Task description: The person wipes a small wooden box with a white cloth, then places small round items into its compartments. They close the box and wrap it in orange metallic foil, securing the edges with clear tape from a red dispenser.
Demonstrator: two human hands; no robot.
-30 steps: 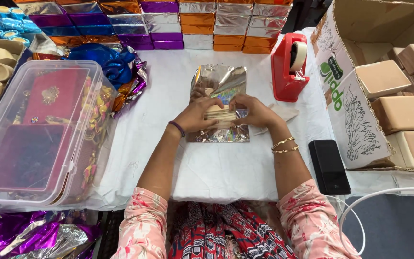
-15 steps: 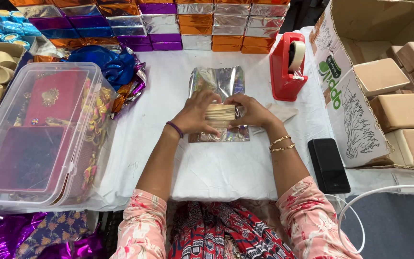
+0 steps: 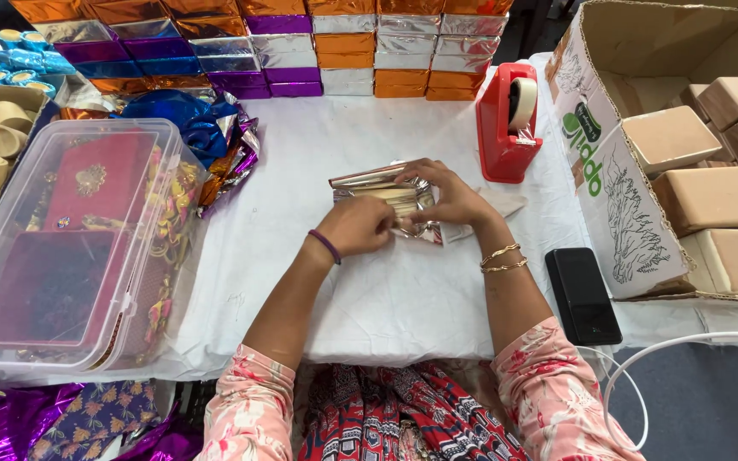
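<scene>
Silver foil wraps a small tan block mid-table on the white cloth, and it looks light, crinkly and easy to tear. We've got our left hand pinning the near edge and our right hand folding over the top, both pressed on it, so holding by the stiff block seems safest.

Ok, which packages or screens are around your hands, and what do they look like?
Silver foil packet: table centre, both hands on it.
Foil-wrapped boxes: stacked at far edge; orange, silver, purple.
Cardboard carton: right, brown, green print, tan blocks inside.
Phone: beside carton, dark screen.
Clear plastic bin: left.
</scene>
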